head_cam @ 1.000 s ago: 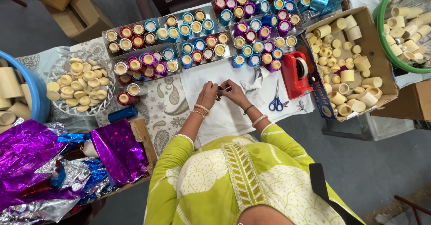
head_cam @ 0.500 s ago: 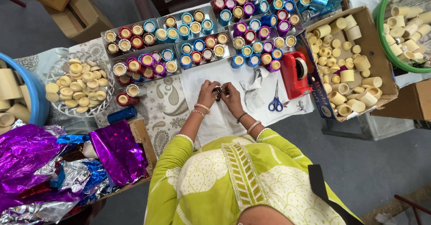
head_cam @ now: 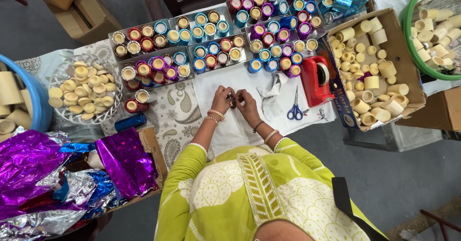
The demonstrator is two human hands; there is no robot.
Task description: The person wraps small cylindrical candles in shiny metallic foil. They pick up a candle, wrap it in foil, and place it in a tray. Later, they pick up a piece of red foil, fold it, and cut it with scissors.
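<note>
My left hand (head_cam: 222, 99) and my right hand (head_cam: 247, 104) meet over a white cloth (head_cam: 240, 125) on the table. Together they pinch a small dark foil-wrapped cup (head_cam: 232, 101) between the fingertips. Most of the cup is hidden by my fingers. Bangles circle both wrists. Just beyond my hands stand trays of finished foil-wrapped cups (head_cam: 211, 39) in red, blue, purple and gold.
Blue-handled scissors (head_cam: 294, 111) and a red tape dispenser (head_cam: 317, 80) lie to the right. A cardboard box of plain cream cups (head_cam: 370, 73) sits further right. A white basket of cream lids (head_cam: 81, 89) and crumpled purple foil sheets (head_cam: 57, 169) are on the left.
My hands have drawn closer together around the small cup and shifted slightly toward me. The things on the table have not moved.
</note>
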